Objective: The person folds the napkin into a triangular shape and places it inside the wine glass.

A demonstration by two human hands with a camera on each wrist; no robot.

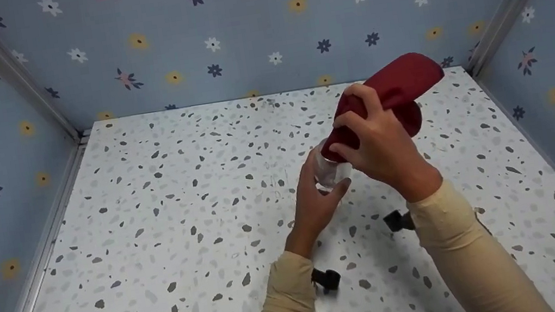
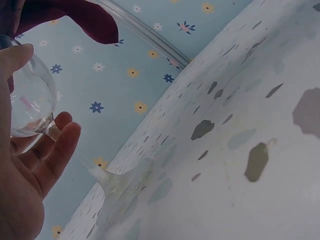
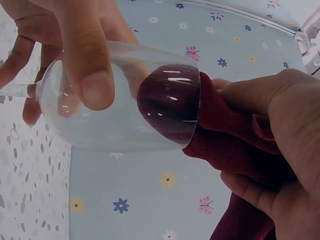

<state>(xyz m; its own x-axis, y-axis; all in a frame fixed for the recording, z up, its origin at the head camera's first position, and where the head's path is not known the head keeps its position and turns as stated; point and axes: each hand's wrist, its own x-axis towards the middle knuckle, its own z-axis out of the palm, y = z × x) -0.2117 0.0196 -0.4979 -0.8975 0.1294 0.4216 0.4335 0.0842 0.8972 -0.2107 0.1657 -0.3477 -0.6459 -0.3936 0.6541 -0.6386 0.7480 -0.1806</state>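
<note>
A clear stemmed wine glass (image 3: pixel 120 127) lies tilted in my left hand (image 1: pixel 314 197), its mouth turned toward my right hand (image 1: pixel 386 148). The left thumb and fingers curl round the bowl, close to the stem. In the left wrist view the foot of the glass (image 2: pixel 122 190) shows below the hand, over the tabletop. My right hand grips a dark red cloth (image 1: pixel 403 79). A rounded bunch of the cloth (image 3: pixel 172 102) sits just inside the rim, seen through the glass wall. The rest of it drapes over and behind the right fingers.
Under both hands spreads a white speckled tabletop (image 1: pixel 172 221). Blue flower-patterned panels (image 1: pixel 236 30) enclose it at the back and both sides, with metal posts (image 1: pixel 15 74) at the corners. Small black mounts (image 1: pixel 327 279) stick out from the wrists.
</note>
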